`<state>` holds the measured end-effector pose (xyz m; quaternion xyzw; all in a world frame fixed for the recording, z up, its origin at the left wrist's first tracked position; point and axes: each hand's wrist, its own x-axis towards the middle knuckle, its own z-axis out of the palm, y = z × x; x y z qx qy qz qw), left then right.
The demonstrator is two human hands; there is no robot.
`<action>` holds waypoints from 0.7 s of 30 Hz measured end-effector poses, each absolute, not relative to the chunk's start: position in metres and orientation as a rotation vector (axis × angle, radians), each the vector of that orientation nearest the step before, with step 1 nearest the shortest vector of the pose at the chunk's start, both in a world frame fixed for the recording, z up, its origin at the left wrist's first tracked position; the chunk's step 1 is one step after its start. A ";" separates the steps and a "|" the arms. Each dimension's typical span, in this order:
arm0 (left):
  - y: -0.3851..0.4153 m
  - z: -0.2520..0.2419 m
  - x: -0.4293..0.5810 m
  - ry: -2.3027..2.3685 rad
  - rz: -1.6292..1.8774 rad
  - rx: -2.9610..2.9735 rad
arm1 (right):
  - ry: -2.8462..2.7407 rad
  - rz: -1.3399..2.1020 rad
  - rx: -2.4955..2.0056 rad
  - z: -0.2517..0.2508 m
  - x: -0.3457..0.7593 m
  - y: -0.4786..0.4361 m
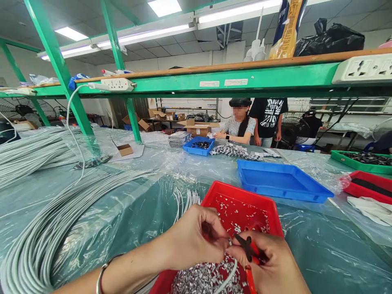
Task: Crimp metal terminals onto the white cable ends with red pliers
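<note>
1. Plastic sheeting (321, 261) covers the workbench; at its near edge sits a red tray (245, 196) heaped with small silvery metal ferrules (208, 277)
2. Over the tray, the left hand (191, 241) pinches a white cable (228, 277) end between thumb and fingers, closed on it; keeping that end steady and short looks wise
3. Right hand (272, 265) is clamped on small black-and-red pliers (249, 249), tips meeting the cable end; a square, firm squeeze seems best
4. Left of the tray lie bundled grey cables (45, 237)
5. Farther off, an empty blue tray (281, 179), then a seated person (240, 122) at the far side
</note>
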<state>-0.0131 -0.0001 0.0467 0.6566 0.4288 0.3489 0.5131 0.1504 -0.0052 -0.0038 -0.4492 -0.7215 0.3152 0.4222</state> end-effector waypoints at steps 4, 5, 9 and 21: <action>0.002 0.053 -0.015 1.026 0.789 1.638 | -1.832 0.886 -1.091 -0.007 0.150 -0.002; 0.003 0.055 -0.016 1.015 0.769 1.637 | -1.781 0.940 -1.096 -0.006 0.149 -0.002; 0.010 0.057 -0.017 1.018 0.662 1.601 | -1.470 1.196 -1.083 -0.002 0.139 -0.006; 0.021 0.060 -0.027 0.847 0.572 1.598 | -1.221 1.521 -0.932 -0.003 0.144 -0.003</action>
